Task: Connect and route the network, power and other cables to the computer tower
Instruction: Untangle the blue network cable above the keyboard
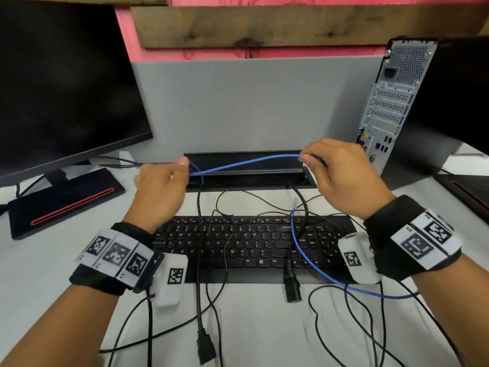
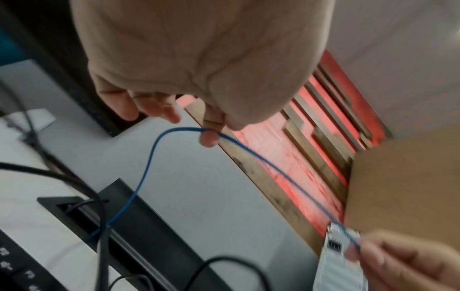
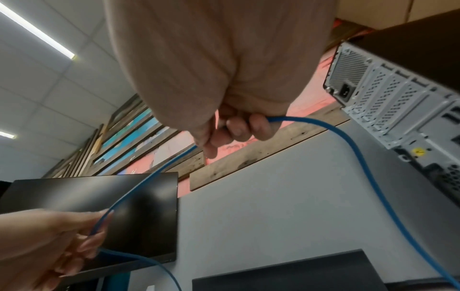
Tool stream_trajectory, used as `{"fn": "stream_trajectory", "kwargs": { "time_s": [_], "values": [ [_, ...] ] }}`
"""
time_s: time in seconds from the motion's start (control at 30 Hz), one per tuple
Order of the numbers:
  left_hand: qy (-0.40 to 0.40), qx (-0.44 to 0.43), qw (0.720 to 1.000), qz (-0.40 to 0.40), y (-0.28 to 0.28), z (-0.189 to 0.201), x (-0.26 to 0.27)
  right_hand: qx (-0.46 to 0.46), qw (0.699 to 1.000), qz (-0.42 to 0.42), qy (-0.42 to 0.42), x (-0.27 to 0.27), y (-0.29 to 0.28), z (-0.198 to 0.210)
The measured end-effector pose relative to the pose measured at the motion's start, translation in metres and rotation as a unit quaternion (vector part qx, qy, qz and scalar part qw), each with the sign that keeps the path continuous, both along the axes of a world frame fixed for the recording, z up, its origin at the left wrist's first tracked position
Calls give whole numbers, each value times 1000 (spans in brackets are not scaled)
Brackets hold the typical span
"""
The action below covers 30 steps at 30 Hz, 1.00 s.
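Note:
A thin blue network cable [image 1: 246, 162] stretches between both hands above the black cable hatch [image 1: 246, 178] at the back of the desk. My left hand [image 1: 169, 178] pinches it [image 2: 174, 130] near the hatch's left end, and from there it drops into the hatch. My right hand [image 1: 336, 165] grips it [image 3: 311, 120] further along, just left of the computer tower [image 1: 391, 102], whose rear ports face me. Its free part loops over the keyboard [image 1: 251, 245], with a clear plug [image 1: 295, 201] lying behind the keys. A black power plug [image 1: 292, 284] rests on the keyboard's front edge.
A dark monitor [image 1: 60, 83] on a black stand [image 1: 60, 205] fills the left. Several thin black cables sprawl over the keyboard and the white desk front [image 1: 251, 327], one ending in a flat black plug [image 1: 205, 348]. A grey partition [image 1: 238, 107] backs the desk.

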State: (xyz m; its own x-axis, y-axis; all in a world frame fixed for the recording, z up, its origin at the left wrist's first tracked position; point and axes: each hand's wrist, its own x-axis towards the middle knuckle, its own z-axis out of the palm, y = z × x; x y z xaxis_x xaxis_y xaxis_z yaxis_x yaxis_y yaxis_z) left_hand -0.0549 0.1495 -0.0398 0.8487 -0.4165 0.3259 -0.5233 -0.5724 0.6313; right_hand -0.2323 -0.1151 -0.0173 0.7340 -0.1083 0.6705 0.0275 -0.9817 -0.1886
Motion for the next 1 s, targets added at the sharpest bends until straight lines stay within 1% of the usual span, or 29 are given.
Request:
{"fn": "stream_trajectory", "kwargs": {
  "time_s": [0.03, 0.07, 0.1, 0.13, 0.17, 0.33, 0.4, 0.43, 0.47, 0.53, 0.57, 0.6, 0.7, 0.77, 0.83, 0.9, 1.0],
  "values": [
    [36, -23, 999, 16, 2, 1, 3, -3, 1000, 7, 12, 4, 2, 1],
    [94, -49, 994, 20, 4, 1, 7, -6, 1000, 11, 29, 8, 2, 1],
    [167, -88, 982, 14, 6, -1, 11, -11, 999, 13, 50, 12, 3, 2],
    [236, -131, 963, 7, 7, -3, 13, -16, 997, 12, 72, 15, 2, 2],
    [277, -169, 946, 2, 8, -7, 16, -21, 995, 5, 95, 18, -1, 3],
    [279, -253, 926, 26, 13, -12, 21, -9, 981, -64, 181, 25, -25, -1],
    [283, -298, 911, 36, 15, -11, 22, 4, 974, -89, 209, 29, -35, -6],
    [299, -335, 893, 36, 16, -13, 25, 7, 970, -102, 220, 32, -38, -9],
    [330, -378, 865, 34, 17, -14, 27, 11, 967, -115, 228, 36, -40, -11],
    [404, -457, 792, 23, 15, -15, 30, 23, 958, -142, 250, 44, -39, -13],
    [432, -473, 767, 15, 13, -14, 31, 32, 952, -155, 262, 48, -37, -13],
    [449, -469, 760, 8, 11, -13, 30, 39, 947, -167, 273, 53, -32, -12],
    [457, -424, 782, -18, 2, -18, 25, 40, 937, -199, 284, 71, -15, -7],
    [470, -399, 786, -38, -4, -22, 19, 48, 941, -197, 270, 83, -1, -3],
    [473, -383, 791, -59, -10, -26, 14, 77, 947, -174, 259, 95, 15, 2],
    [470, -373, 797, -72, -14, -28, 10, 100, 954, -129, 251, 106, 32, 6],
    [476, -372, 793, -80, -17, -28, 5, 104, 965, -54, 234, 119, 52, 9]
  ]
}}
